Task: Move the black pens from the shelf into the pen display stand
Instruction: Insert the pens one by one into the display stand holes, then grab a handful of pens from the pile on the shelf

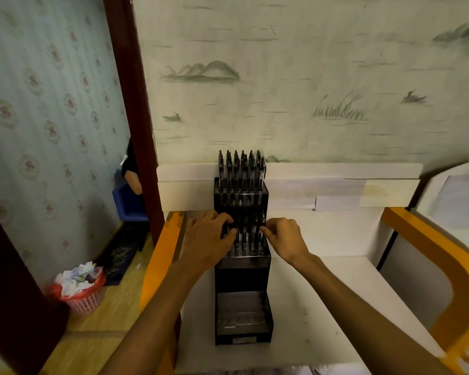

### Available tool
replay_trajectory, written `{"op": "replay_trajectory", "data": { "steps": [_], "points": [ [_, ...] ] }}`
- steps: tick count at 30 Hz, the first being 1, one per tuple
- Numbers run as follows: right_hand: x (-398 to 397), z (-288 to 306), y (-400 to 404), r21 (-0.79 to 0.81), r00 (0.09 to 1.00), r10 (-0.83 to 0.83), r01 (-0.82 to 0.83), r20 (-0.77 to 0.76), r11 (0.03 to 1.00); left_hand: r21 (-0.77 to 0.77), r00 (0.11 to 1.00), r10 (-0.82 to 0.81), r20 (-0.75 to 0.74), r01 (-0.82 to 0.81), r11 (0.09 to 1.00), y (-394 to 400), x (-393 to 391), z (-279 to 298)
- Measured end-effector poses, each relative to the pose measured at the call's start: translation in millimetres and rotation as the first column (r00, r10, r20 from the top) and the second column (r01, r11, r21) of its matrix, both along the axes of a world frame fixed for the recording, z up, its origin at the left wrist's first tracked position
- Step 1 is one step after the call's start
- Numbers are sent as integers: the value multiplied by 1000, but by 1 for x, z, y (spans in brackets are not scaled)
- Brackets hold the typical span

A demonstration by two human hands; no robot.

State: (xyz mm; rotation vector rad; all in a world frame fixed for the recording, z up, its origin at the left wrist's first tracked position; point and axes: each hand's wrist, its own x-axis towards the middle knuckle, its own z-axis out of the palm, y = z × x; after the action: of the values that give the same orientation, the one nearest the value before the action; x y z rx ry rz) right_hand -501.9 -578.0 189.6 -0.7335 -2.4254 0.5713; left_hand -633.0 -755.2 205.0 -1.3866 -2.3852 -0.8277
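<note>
A black tiered pen display stand (pixel 243 277) sits on the white shelf (pixel 322 293) against the wall. Several black pens (pixel 240 169) stand upright in its top tier, and several more fill the middle tier (pixel 247 239). Its lowest tier (pixel 240 311) holds no pens. My left hand (pixel 209 239) is at the stand's left side with its fingers curled round a black pen. My right hand (pixel 284 238) is at the right side, pinching a black pen at the middle tier. The pen tips under both hands are hidden.
The shelf has orange edges at left (pixel 157 255) and right (pixel 428 244). White paper backing (pixel 336 185) runs along the wall behind the stand. A pink waste basket (pixel 79 290) full of paper stands on the wooden floor at the lower left, beyond a dark doorframe (pixel 130 104).
</note>
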Motion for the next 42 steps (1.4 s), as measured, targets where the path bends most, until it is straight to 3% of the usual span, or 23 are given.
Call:
{"op": "replay_trajectory", "data": {
  "steps": [9,18,30,42],
  "points": [
    [40,7,-9,24,996,-76,75,51,997,25,994,-112,15,112,993,14,27,7],
    [155,13,-7,69,961,-274,271,30,960,14,932,-352,82,352,936,60,113,4],
    [395,16,38,122,888,-454,445,65,887,12,842,-538,28,538,843,153,333,-3],
    [621,8,127,96,857,-494,485,145,869,-2,809,-584,66,585,811,257,560,-18]
  ]
}}
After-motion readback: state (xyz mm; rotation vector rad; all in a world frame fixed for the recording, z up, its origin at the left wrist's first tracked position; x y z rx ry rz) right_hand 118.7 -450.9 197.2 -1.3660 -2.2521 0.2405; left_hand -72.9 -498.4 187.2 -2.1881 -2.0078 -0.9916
